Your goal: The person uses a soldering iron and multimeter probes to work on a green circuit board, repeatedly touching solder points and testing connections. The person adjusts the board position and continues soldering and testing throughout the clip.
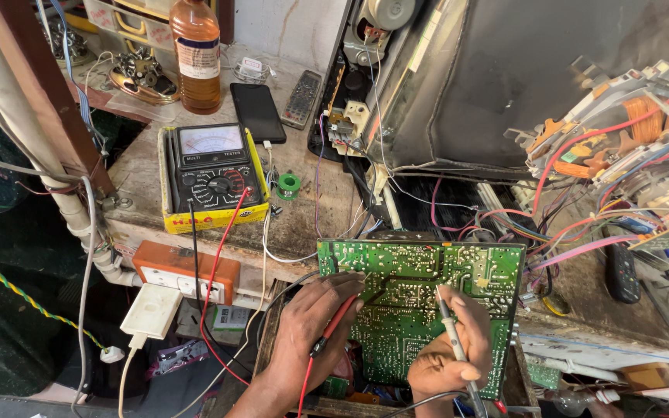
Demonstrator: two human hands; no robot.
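I see the green circuit board (420, 306) propped on edge just in front of the yellow analog multimeter (212, 178). My left hand (311, 325) pinches the red probe (340, 316), my right hand (447, 348) grips the grey probe (449, 329), both tips on the board. It looks light, rigid, fragile; I'd hold its bare edges.

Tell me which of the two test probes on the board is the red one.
The probe in the left hand is the red probe, its tip at the green circuit board's left side. The right hand holds the grey probe.
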